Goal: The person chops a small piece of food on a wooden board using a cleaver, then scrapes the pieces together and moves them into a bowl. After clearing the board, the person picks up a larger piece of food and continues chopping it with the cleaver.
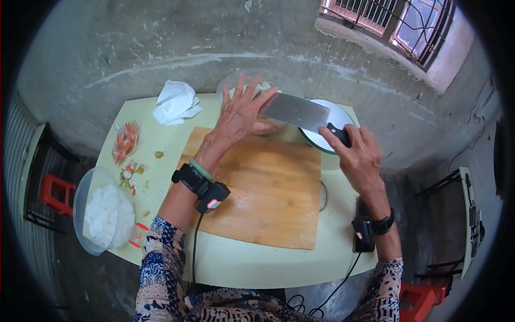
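My right hand (360, 153) is wrapped round the black handle of a cleaver (298, 111), whose wide blade reaches left beyond the board's far edge. At the blade's left end is my left hand (241, 110), fingers spread and slightly blurred, over the near side of a clear bowl (292, 83) with pale pieces in it. Below both hands lies a wooden cutting board (268, 188) with some fine crumbs on it. A white plate with a green rim (335, 115) is partly hidden behind the cleaver and my right hand.
On the pale green table (257, 265) are crumpled white paper (176, 102), a bag with red items (125, 140), small scraps (129, 174), and a bowl of white chunks (107, 214) at the left edge. A dark device (363, 241) lies at right.
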A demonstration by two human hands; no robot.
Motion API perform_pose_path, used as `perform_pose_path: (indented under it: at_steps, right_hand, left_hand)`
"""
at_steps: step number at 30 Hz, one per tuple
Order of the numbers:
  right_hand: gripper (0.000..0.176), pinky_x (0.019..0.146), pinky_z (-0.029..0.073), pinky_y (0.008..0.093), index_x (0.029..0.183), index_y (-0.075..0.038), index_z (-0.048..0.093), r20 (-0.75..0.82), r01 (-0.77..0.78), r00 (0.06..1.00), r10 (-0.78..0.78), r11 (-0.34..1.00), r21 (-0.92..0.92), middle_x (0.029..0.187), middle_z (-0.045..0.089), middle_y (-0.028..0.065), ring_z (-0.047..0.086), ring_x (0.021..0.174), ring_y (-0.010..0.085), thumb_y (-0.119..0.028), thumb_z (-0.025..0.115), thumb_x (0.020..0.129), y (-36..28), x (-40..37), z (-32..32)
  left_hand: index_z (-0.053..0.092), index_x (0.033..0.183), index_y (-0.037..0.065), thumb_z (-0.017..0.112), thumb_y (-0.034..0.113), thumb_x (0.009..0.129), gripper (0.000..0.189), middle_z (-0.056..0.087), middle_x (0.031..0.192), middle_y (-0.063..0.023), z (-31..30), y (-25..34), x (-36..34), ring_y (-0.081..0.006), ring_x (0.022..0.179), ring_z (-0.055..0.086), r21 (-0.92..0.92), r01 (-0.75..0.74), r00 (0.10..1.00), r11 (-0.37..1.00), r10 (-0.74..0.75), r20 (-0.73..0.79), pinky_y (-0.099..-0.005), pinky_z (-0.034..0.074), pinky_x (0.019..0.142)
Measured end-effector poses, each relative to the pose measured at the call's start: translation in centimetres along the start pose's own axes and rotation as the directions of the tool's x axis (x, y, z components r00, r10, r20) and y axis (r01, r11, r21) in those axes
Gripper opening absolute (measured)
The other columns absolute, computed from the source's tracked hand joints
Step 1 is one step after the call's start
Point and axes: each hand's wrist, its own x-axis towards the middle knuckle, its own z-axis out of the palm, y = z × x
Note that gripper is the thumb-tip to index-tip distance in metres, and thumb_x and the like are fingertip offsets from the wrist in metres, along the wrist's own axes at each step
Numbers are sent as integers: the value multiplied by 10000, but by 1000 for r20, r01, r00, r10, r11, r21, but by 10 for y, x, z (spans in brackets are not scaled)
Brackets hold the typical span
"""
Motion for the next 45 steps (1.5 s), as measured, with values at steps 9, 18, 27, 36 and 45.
perform_pose_path:
  at_steps: [9, 18, 27, 36, 45]
  right_hand:
    - [470, 710, 517, 327, 1317, -175, 712, 205, -480, 856, 474, 582, 657, 914, 657, 25, 624, 822, 132, 67, 651, 919, -9, -39, -45]
    - [450, 472, 368, 225, 1448, -18, 549, 896, -888, 344, 280, -214, 407, 799, 600, -2, 493, 569, 46, -84, 611, 1006, -39, -112, -98]
    - [547, 482, 474, 250, 1564, -6, 405, 930, -859, 278, 239, -371, 353, 809, 610, 34, 567, 579, 80, -120, 578, 1057, -99, -145, -118]
    - [591, 486, 492, 248, 1605, -28, 375, 949, -867, 233, 212, -397, 302, 815, 611, 30, 586, 589, 80, -138, 583, 1063, -162, -129, -131]
    - [551, 488, 495, 244, 1583, -19, 398, 950, -853, 310, 32, -432, 293, 852, 610, 36, 603, 593, 95, -78, 557, 1058, -213, -74, -118]
  left_hand:
    - [357, 1639, 148, 640, 732, 888, 993, 216, 1736, -165, 7, -21, -17, -452, 1596, 141, 0, 96, 994, 995, -96, 60, -761, 144, 1205]
    - [549, 1520, 95, 676, 318, 1021, 561, 554, 1534, -163, -24, -10, -80, -328, 1438, 491, -595, 146, 962, 791, -254, -102, -443, 382, 1187]
    - [623, 1435, 25, 638, 243, 1048, 445, 699, 1353, -133, -40, -3, -169, -195, 1167, 666, -632, 378, 865, 676, -501, -19, -335, 515, 1014]
    - [658, 1371, 18, 647, 203, 1038, 381, 725, 1249, -147, -21, -3, -188, -182, 1129, 671, -763, 283, 882, 581, -470, -31, -310, 515, 989]
    - [660, 1338, 14, 639, 174, 1023, 354, 723, 1196, -189, -25, 1, -188, -290, 1021, 699, -773, 226, 878, 593, -467, -102, -382, 551, 907]
